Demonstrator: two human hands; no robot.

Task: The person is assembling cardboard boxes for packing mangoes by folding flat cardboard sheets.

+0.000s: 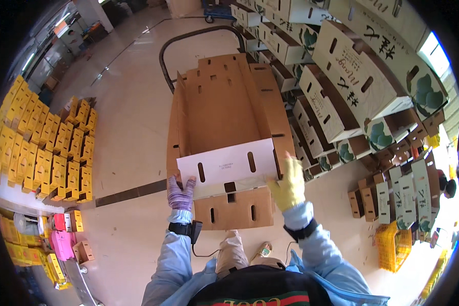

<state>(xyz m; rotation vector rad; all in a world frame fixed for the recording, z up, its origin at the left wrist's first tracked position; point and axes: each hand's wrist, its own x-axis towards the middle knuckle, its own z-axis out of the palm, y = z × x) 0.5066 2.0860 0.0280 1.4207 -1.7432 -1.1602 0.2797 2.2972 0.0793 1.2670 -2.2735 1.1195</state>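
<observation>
A large brown cardboard box (224, 112), part folded with its inside facing me, stands in front of me. Its near end flap (224, 166) is white with two slots and is folded upward. My left hand (181, 194), in a purple striped glove, grips the lower left corner of that flap. My right hand (288, 186), in a yellow glove, presses the flap's right edge against the box's side wall. A brown slotted panel (234, 209) hangs below the flap.
Stacks of assembled white-and-brown fruit boxes (341, 76) fill the right side. Rows of yellow flat cartons (46, 148) lie on the floor at left. A dark cart handle (188, 41) curves behind the box. A yellow plastic crate (392, 247) sits lower right.
</observation>
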